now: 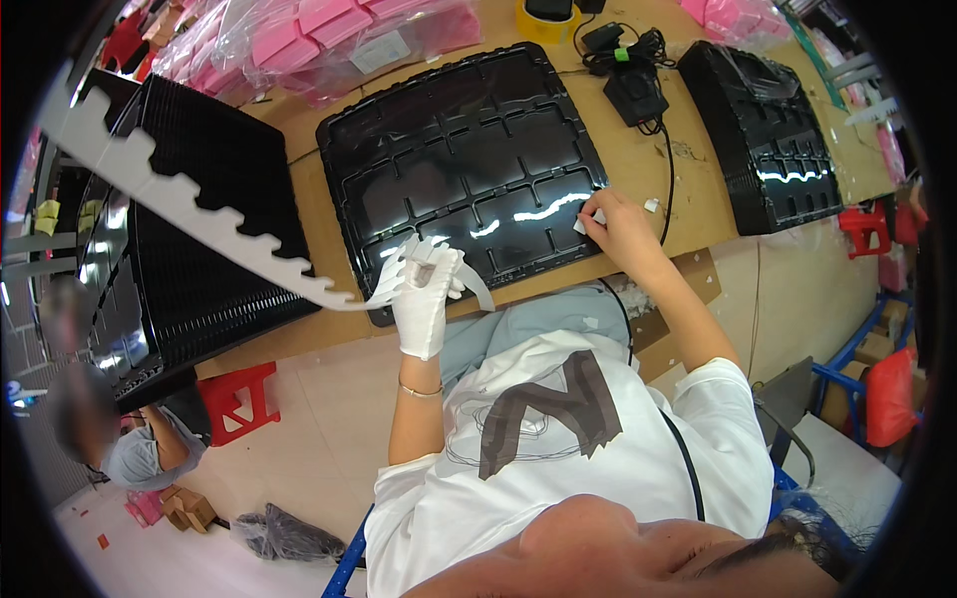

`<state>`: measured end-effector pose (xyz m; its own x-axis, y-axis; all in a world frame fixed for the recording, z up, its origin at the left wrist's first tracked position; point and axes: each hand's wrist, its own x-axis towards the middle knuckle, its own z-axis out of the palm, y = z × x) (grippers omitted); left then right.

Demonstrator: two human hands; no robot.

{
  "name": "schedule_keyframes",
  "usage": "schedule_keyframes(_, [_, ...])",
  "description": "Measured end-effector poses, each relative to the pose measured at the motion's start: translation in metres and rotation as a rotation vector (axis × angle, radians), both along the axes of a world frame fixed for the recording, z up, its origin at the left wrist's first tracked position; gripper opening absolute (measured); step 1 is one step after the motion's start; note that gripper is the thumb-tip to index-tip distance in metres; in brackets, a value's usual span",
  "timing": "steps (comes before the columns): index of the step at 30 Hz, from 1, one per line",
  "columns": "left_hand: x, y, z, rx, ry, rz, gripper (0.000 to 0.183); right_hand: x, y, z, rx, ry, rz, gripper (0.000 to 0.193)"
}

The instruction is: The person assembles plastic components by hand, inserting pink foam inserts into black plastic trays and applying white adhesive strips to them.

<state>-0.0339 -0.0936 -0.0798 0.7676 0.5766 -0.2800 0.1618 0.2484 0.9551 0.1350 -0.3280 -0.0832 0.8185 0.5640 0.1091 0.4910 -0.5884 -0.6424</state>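
A long white strip with notched edges (204, 224) is gripped in my left hand (421, 309), which wears a white glove. The strip rises far to the upper left, and a short curled end hangs right of the glove. In front of me on the table lies a black plastic tray (454, 164) with moulded compartments and a shiny surface. My left hand is over its near left part. At the tray's near right corner, my bare right hand (620, 231) pinches a small white piece (579, 226) between thumb and fingers.
Stacked black trays (219, 179) stand on the left, with another stack (763, 149) to the right. Black adapters and cables (634, 100) lie beyond my right hand. Pink items in clear plastic (319, 45) line the back. Another person (150, 453) is at far left, near a red stool (237, 404).
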Motion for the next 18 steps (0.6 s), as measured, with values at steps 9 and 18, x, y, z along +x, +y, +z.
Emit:
schedule_keyframes(9, [0.0, -0.007, -0.002, -0.014, -0.049, 0.006, 0.025, 0.004, -0.012, 0.005, 0.049, 0.062, 0.162, 0.012])
schedule_keyframes(18, [-0.004, -0.008, -0.001, -0.023, -0.049, 0.007, 0.025, -0.003, -0.003, -0.004, 0.024, -0.008, 0.009, 0.013])
